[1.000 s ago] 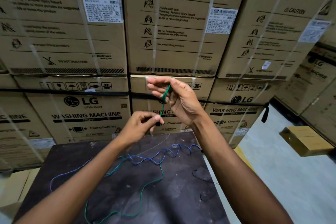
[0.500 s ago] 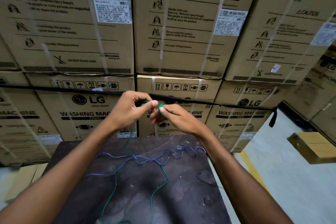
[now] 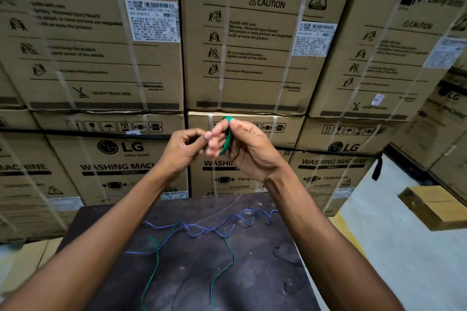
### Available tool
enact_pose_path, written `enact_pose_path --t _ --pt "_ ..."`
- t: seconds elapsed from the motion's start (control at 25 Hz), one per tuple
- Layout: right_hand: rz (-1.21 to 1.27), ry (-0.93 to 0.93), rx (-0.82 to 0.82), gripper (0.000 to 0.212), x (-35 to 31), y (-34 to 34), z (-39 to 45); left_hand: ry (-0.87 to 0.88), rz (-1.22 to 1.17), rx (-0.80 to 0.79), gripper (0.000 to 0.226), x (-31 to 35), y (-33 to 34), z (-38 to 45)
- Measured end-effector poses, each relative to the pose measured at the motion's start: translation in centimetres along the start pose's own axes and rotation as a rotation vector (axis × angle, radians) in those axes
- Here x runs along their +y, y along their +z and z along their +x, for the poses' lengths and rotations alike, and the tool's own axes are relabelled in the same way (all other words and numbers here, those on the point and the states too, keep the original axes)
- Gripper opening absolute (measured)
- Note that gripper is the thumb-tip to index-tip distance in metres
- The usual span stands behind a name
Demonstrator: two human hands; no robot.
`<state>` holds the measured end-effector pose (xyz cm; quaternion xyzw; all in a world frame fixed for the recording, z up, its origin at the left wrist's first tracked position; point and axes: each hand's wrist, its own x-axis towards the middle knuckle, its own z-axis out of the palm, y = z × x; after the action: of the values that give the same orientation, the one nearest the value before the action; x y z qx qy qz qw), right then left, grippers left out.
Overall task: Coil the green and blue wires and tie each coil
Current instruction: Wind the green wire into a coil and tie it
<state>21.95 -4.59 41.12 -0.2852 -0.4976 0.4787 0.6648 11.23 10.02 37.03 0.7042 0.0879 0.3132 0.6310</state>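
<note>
Up above the counter [image 3: 177,285], both hands are raised in front of the stacked boxes. Several turns of the green wire [image 3: 225,142] are looped around the extended fingers of the right hand [image 3: 242,151]: the band shows as a green arc over the fingertips at 12 o'clock of that hand and runs down its palm side toward 6 o'clock, with the thumb pressed against it, so this hand is grasping the coil. Just beside it, at 9 o'clock, the left hand [image 3: 185,149] has its fingers curled with thumb and forefinger pinched together; the pinch meets the right hand's fingers, but whether wire sits inside it I cannot tell.

Below the hands, at 6 o'clock, the loose length of green wire hangs down to the dark counter and lies there in two strands that run off the near edge of the view. The blue wire [image 3: 214,228] lies uncoiled on the counter in a wavy line, stretching from about 9 o'clock to 2 o'clock of the counter's middle and crossing the green strands, well apart from both hands.

Behind the counter, strapped cardboard boxes [image 3: 252,45] printed with washing machine markings are stacked in rows. At 3 o'clock, a small cardboard box [image 3: 434,206] sits on the pale floor [image 3: 404,260].
</note>
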Motion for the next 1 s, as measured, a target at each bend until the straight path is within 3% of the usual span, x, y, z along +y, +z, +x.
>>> enact_pose_path --t 0.12,0.4,0.56,0.68,0.84,1.0 --pt "0.042 -0.107 0.123 0.041 -0.7 -0.1 1.7 -0.023 0.095 -0.044 0.022 -1.0 1.0 -1.6" --pt "-0.215 -0.184 0.25 0.041 1.5 -1.9 3.5 0.084 0.27 -0.203 0.022 0.6 -0.4 -3.4" --pt "-0.718 -0.158 0.302 0.038 2.0 -3.1 2.8 0.156 0.394 -0.199 0.021 3.0 -1.6 -3.4" --pt "-0.941 -0.035 0.215 0.04 1.6 -3.6 2.0 0.258 0.468 -0.124 0.018 4.8 -2.9 -2.4" --pt "-0.772 0.174 0.063 0.046 0.9 -2.3 0.7 0.336 0.512 -0.079 0.009 6.8 -3.8 0.3" --pt "-0.603 0.191 -0.077 0.046 0.1 -0.5 0.9 0.288 0.419 -0.085 0.008 6.4 -3.6 2.4"
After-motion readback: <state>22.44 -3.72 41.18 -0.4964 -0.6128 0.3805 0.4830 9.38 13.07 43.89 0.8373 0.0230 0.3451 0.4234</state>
